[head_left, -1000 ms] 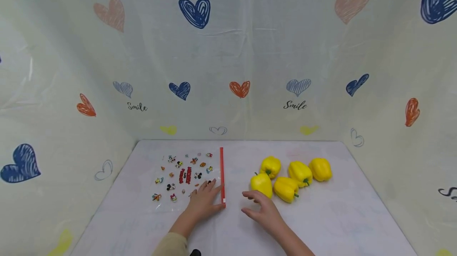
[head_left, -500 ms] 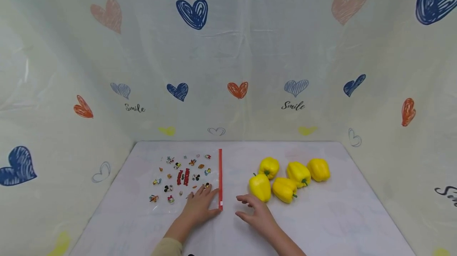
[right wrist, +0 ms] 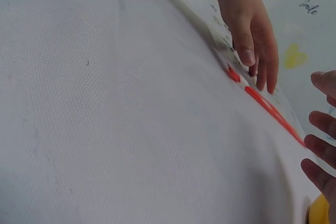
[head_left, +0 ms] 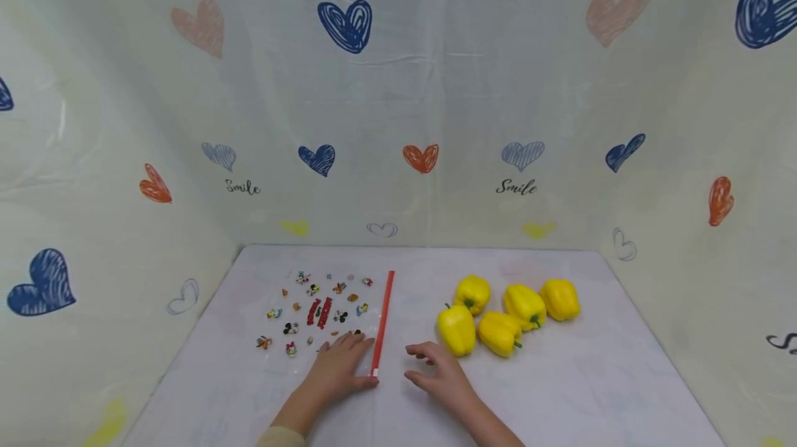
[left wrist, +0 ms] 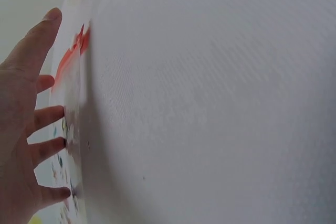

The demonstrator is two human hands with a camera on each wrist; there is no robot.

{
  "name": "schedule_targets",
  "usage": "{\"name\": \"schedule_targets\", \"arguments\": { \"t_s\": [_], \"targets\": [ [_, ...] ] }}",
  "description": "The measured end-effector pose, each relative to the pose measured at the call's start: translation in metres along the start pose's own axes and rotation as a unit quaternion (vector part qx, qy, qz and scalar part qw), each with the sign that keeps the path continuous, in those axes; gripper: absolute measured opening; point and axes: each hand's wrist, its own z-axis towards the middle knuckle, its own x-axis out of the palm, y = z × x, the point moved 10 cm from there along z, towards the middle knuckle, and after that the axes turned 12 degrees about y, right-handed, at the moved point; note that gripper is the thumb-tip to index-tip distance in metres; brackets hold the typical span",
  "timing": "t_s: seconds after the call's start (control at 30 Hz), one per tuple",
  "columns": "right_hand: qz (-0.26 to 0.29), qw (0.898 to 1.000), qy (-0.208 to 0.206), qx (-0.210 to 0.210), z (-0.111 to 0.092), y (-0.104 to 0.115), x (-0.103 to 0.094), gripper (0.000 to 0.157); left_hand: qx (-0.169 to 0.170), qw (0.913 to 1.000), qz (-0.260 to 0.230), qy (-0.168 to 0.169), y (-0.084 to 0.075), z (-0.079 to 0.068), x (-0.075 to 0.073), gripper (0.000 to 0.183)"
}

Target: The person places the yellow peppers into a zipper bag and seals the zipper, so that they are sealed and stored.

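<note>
A clear zip bag [head_left: 311,329] printed with small cartoon figures lies flat on the table, its red zip strip [head_left: 383,319] on the right side. My left hand [head_left: 339,369] rests with spread fingers on the bag's near right part, the thumb by the strip's near end. In the left wrist view those fingertips [left wrist: 63,142] touch the plastic. To the right of the strip, my right hand [head_left: 436,374] hovers with loosely bent fingers and nothing between them. Just beyond it sits the nearest yellow bell pepper [head_left: 456,331].
Several more yellow bell peppers, among them one at the far right [head_left: 560,299], stand grouped on the right half of the white table [head_left: 560,391]. A pale curtain [head_left: 398,87] with printed hearts encloses the back and sides.
My left hand has drawn back towards me, and the bag has turned, its strip's near end now slanting left. My right hand has shifted slightly left and nearer. The peppers stay put.
</note>
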Motion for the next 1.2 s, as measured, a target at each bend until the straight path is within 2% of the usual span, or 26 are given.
{"name": "schedule_targets", "arguments": {
  "t_s": [0.23,0.53,0.77,0.97,1.2],
  "targets": [
    [-0.018,1.0,-0.004,-0.014,0.004,0.001,0.003,0.037,-0.011,0.9998,0.004,-0.014,0.004,-0.005,-0.005,0.079],
    [-0.026,1.0,-0.01,-0.001,0.009,-0.002,0.005,0.036,-0.065,0.9968,0.033,-0.032,0.012,-0.002,-0.011,0.075],
    [-0.039,0.999,-0.026,-0.001,0.013,-0.003,0.008,0.034,-0.086,0.9949,0.034,-0.04,0.012,0.0,-0.015,0.078],
    [-0.038,0.998,-0.031,0.026,0.018,-0.007,0.011,0.032,-0.065,0.9962,0.025,-0.053,0.008,0.003,-0.015,0.072],
    [-0.044,0.998,-0.034,0.031,0.024,-0.008,0.015,0.031,-0.032,0.9973,0.02,-0.063,0.004,0.006,-0.013,0.069]
  ]
}}
